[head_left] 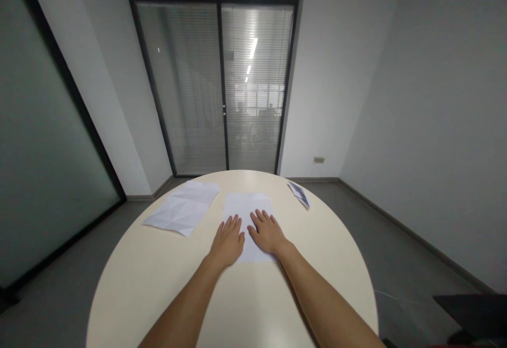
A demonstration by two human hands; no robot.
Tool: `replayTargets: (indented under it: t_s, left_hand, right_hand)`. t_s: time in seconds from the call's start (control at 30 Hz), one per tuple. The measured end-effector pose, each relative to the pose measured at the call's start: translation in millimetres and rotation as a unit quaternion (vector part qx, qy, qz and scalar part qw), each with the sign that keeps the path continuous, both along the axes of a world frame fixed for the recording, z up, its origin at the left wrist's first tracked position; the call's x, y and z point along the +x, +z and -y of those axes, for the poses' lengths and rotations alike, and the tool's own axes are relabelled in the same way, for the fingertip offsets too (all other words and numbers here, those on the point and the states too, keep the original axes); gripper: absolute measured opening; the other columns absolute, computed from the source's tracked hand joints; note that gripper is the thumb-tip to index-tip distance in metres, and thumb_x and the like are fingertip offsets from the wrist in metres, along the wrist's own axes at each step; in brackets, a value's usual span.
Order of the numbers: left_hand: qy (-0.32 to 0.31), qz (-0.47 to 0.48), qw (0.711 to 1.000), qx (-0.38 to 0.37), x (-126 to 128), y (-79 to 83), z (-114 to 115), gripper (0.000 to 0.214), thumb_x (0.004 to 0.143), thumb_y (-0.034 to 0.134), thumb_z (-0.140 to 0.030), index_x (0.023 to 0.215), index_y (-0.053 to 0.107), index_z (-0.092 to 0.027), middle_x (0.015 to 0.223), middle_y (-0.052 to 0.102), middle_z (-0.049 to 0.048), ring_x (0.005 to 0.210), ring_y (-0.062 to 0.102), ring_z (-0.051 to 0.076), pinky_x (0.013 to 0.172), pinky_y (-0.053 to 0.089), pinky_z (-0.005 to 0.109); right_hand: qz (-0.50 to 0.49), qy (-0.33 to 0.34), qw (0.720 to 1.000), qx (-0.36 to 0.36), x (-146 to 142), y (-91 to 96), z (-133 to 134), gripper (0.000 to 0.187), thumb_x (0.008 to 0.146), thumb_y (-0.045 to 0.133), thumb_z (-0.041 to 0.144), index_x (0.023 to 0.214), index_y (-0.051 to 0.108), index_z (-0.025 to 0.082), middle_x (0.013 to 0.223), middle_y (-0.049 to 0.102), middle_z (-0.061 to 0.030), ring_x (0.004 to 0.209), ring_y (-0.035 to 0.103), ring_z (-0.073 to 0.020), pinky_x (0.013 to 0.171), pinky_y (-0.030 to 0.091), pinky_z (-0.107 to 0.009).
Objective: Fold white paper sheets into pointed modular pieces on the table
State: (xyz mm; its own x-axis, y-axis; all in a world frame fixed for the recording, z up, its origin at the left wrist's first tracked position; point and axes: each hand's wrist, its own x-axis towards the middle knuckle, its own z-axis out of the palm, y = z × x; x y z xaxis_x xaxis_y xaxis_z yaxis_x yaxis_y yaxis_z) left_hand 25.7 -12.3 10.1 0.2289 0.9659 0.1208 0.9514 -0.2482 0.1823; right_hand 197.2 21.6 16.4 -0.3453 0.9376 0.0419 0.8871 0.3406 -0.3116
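A white sheet of paper (247,205) lies flat in the middle of the round cream table (158,274). My left hand (228,242) rests palm down on the sheet's near left part, fingers stretched out and flat. Beside it, my right hand (267,232) also lies flat on the sheet, fingers spread. Neither hand holds anything. The hands are side by side, almost touching at the thumbs.
A creased white sheet (182,206) lies to the left on the table. A small folded paper piece (299,194) sits near the far right edge. Beyond the table stand glass doors with blinds (222,84). A dark object (471,311) is at the lower right.
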Motion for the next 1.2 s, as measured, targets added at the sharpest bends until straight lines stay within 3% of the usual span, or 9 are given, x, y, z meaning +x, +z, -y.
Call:
replayTargets:
  t_s: [0.17, 0.3, 0.47, 0.6, 0.73, 0.83, 0.9, 1.0, 1.2]
  left_hand:
    - [-0.006, -0.010, 1.000, -0.006, 0.1, 1.1, 1.1, 0.057, 0.100, 0.030, -0.032, 0.153, 0.037, -0.012, 0.164, 0.029, 0.0120, 0.153, 0.024, 0.028, 0.124, 0.023, 0.049]
    - [-0.013, -0.013, 1.000, 0.001, 0.4, 0.3, 1.9, 0.058, 0.099, 0.032, -0.032, 0.153, 0.038, -0.011, 0.163, 0.030, 0.0127, 0.153, 0.024, 0.029, 0.124, 0.021, 0.050]
    - [-0.041, 0.007, 0.999, -0.006, -2.0, -3.2, 0.3, 0.058, 0.100, 0.032, -0.034, 0.153, 0.038, -0.011, 0.165, 0.026, 0.0134, 0.154, 0.019, 0.028, 0.125, 0.019, 0.049]
    - [-0.051, 0.016, 0.998, -0.018, -4.1, -2.2, 0.1, 0.059, 0.099, 0.034, -0.034, 0.154, 0.037, -0.013, 0.165, 0.026, 0.0139, 0.154, 0.020, 0.030, 0.124, 0.020, 0.051]
    - [-0.072, 0.018, 0.997, -0.003, -2.1, 7.2, 2.5, 0.051, 0.093, 0.042, -0.025, 0.142, 0.051, -0.012, 0.156, 0.043, 0.0174, 0.147, 0.036, 0.031, 0.120, 0.029, 0.049]
    - [-0.083, 0.031, 0.996, 0.026, 0.8, 12.4, 5.0, 0.037, 0.093, 0.044, -0.025, 0.123, 0.062, -0.014, 0.133, 0.061, 0.0165, 0.128, 0.054, 0.028, 0.112, 0.039, 0.045]
    - [-0.088, 0.038, 0.995, 0.042, 1.9, 10.5, 5.7, 0.037, 0.093, 0.046, -0.030, 0.125, 0.060, -0.015, 0.129, 0.061, 0.0158, 0.124, 0.055, 0.028, 0.111, 0.040, 0.046]
    - [-0.086, 0.040, 0.995, 0.041, 1.3, 1.3, 4.2, 0.046, 0.094, 0.046, -0.032, 0.136, 0.053, -0.015, 0.143, 0.052, 0.0177, 0.137, 0.045, 0.030, 0.118, 0.031, 0.050]
    - [-0.083, 0.029, 0.995, -0.037, -1.4, -7.5, -1.1, 0.062, 0.099, 0.035, -0.040, 0.156, 0.033, -0.015, 0.167, 0.021, 0.0146, 0.155, 0.015, 0.031, 0.125, 0.013, 0.054]
  right_hand:
    - [0.013, -0.071, 0.997, 0.027, 3.8, -1.4, -3.2, 0.065, 0.101, 0.034, 0.047, 0.156, 0.035, 0.012, 0.163, 0.029, -0.0156, 0.152, 0.021, -0.0343, 0.121, 0.012, -0.056]
    - [0.006, -0.042, 0.996, 0.074, 0.1, 1.3, -0.5, 0.056, 0.102, 0.034, 0.039, 0.149, 0.045, 0.012, 0.159, 0.038, -0.0166, 0.149, 0.028, -0.0321, 0.121, 0.016, -0.052]
    - [-0.004, 0.021, 0.999, 0.034, -8.0, -2.1, -0.7, 0.058, 0.103, 0.031, 0.048, 0.154, 0.039, 0.020, 0.163, 0.032, -0.0106, 0.151, 0.023, -0.0312, 0.120, 0.017, -0.052]
    - [0.002, -0.046, 0.999, 0.022, -4.7, -3.9, -5.7, 0.065, 0.100, 0.038, 0.054, 0.155, 0.037, 0.019, 0.164, 0.029, -0.0116, 0.151, 0.021, -0.0346, 0.120, 0.014, -0.055]
    - [0.006, -0.121, 0.989, 0.084, 4.3, 1.7, -11.4, 0.052, 0.098, 0.045, 0.048, 0.137, 0.060, 0.016, 0.146, 0.054, -0.0176, 0.138, 0.042, -0.0359, 0.117, 0.017, -0.057]
    - [-0.022, -0.101, 0.987, 0.123, 7.1, 3.6, -14.7, 0.044, 0.098, 0.047, 0.042, 0.125, 0.067, 0.015, 0.132, 0.063, -0.0181, 0.128, 0.052, -0.0300, 0.115, 0.027, -0.045]
    - [-0.044, -0.040, 0.991, 0.118, 5.9, 1.0, -15.9, 0.045, 0.100, 0.044, 0.041, 0.134, 0.062, 0.018, 0.142, 0.057, -0.0151, 0.133, 0.048, -0.0265, 0.114, 0.030, -0.040]
    - [-0.038, 0.021, 0.997, 0.065, 2.3, -5.8, -16.8, 0.051, 0.104, 0.033, 0.043, 0.148, 0.050, 0.024, 0.158, 0.042, -0.0099, 0.146, 0.034, -0.0279, 0.119, 0.022, -0.048]
    - [0.012, -0.055, 0.998, -0.003, 8.2, -11.8, -27.0, 0.061, 0.104, 0.028, 0.051, 0.157, 0.034, 0.022, 0.166, 0.025, -0.0098, 0.153, 0.018, -0.0308, 0.121, 0.013, -0.049]
